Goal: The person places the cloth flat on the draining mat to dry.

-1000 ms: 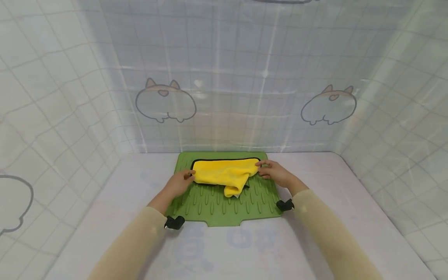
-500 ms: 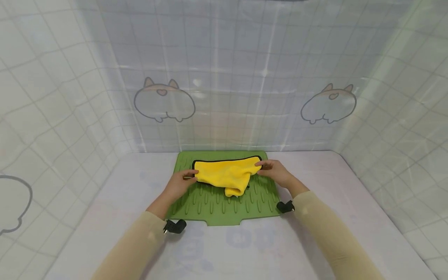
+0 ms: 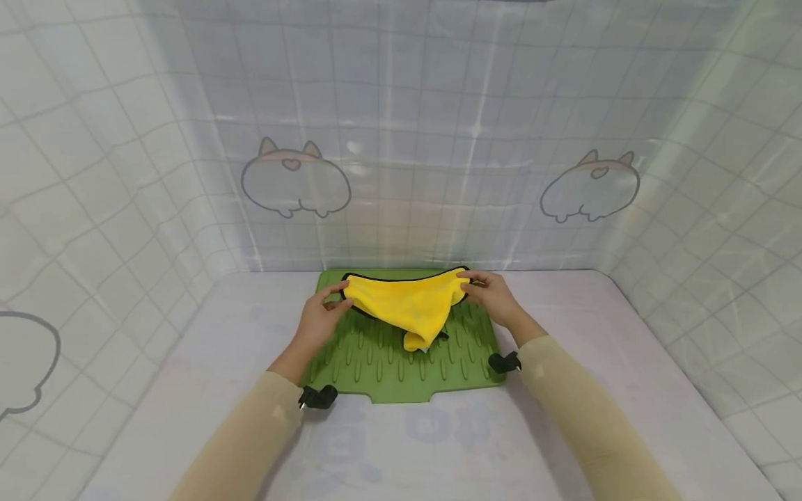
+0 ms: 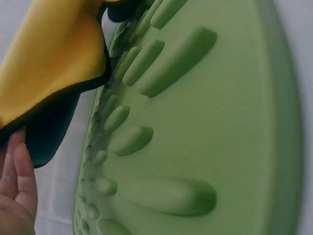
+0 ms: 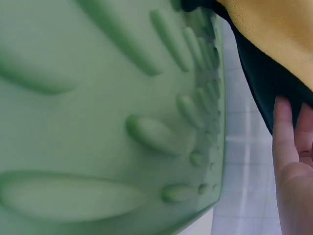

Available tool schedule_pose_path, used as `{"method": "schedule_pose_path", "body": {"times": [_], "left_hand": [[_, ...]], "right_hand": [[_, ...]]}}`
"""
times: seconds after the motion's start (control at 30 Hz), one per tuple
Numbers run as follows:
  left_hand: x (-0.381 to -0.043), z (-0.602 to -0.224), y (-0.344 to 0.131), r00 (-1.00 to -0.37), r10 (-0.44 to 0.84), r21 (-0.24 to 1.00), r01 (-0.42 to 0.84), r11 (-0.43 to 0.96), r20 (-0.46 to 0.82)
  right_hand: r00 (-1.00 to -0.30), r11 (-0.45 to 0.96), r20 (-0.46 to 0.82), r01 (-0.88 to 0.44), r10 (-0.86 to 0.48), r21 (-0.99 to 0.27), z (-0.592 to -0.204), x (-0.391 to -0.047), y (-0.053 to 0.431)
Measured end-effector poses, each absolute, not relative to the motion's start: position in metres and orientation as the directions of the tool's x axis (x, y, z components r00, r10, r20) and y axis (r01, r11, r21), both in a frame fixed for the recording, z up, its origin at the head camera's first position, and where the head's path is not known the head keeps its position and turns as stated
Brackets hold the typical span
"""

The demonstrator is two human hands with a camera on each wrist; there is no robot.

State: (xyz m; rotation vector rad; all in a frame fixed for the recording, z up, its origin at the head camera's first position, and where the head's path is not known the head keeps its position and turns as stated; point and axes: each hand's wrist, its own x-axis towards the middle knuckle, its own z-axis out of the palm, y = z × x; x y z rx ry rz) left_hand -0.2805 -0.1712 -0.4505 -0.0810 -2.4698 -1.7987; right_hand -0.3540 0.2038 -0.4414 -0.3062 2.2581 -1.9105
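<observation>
A yellow cloth (image 3: 401, 299) with black edging hangs between both hands above the green ridged mat (image 3: 382, 362). My left hand (image 3: 317, 316) pinches its left corner, and my right hand (image 3: 495, 296) pinches the right one. The top edge sags slightly in the middle, while a folded part droops down to the mat near the centre. Seen from the left wrist, the cloth (image 4: 54, 54) shows a dark underside beside the fingers (image 4: 24, 169). In the right wrist view the fingers (image 5: 283, 122) lie against that dark underside of the cloth (image 5: 274, 29).
The mat lies on a pale printed table surface (image 3: 401, 452), against the back wall (image 3: 401, 174), a grid-patterned sheet with cartoon animals. Similar sheets stand at left and right. Small black devices (image 3: 318, 397) are strapped at both wrists.
Both hands have moved up and away, raising the cloth's two far corners off the mat. Its top edge now sags between them, and its lower fold stays near the mat.
</observation>
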Motion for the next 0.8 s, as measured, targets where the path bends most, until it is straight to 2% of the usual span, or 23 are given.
{"method": "schedule_pose_path", "body": {"times": [0.23, 0.5, 0.6, 0.8], "left_hand": [[-0.28, -0.444, -0.17, -0.985, -0.037, 0.949, 0.151, 0.279, 0.167], [-0.284, -0.439, -0.18, -0.991, -0.007, 0.95, 0.128, 0.284, 0.136], [-0.286, -0.442, -0.185, -0.994, 0.034, 0.935, 0.11, 0.337, 0.105], [-0.291, -0.452, -0.187, -0.99, 0.126, 0.806, 0.129, 0.577, 0.068]], "right_hand": [[-0.968, 0.123, 0.018, -0.05, -0.249, -0.991, -0.434, -0.357, 0.202], [-0.978, 0.225, -0.009, -0.04, -0.21, -0.973, -0.43, -0.36, 0.207], [-0.979, 0.284, -0.014, -0.045, -0.203, -0.958, -0.433, -0.362, 0.21], [-0.976, 0.368, -0.056, -0.025, -0.208, -0.929, -0.444, -0.367, 0.21]]}}
